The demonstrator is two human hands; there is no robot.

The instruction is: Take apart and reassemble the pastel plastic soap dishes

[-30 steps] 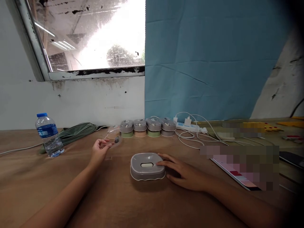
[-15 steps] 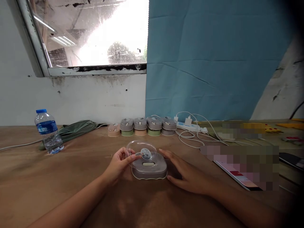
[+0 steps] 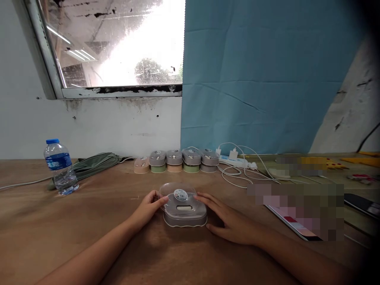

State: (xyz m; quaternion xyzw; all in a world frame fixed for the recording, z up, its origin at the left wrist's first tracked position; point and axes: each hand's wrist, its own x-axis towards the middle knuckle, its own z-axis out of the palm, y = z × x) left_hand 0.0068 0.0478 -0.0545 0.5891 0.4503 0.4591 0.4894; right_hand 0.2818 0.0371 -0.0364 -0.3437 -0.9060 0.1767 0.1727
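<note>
In front of me a grey oval plastic box with a slot in its top sits on the table. A clear plastic lid bearing a round sticker lies low over the back of it, slightly tilted. Its left edge is pinched between thumb and fingers of my left hand. My right hand lies along the box's right side, fingers stretched out. Its fingertips reach the lid's right edge, and the thumb is by the front right corner. I cannot tell whether the lid rests fully on the box.
Several small boxes, mostly stacked in pairs, line the wall. To the left stand a water bottle and a green cloth bag. A power strip with loose white cables lies at the back right, near a phone.
The clear lid has come down closer to the grey box with my left hand. My right fingertips have moved in to the lid's edge.
</note>
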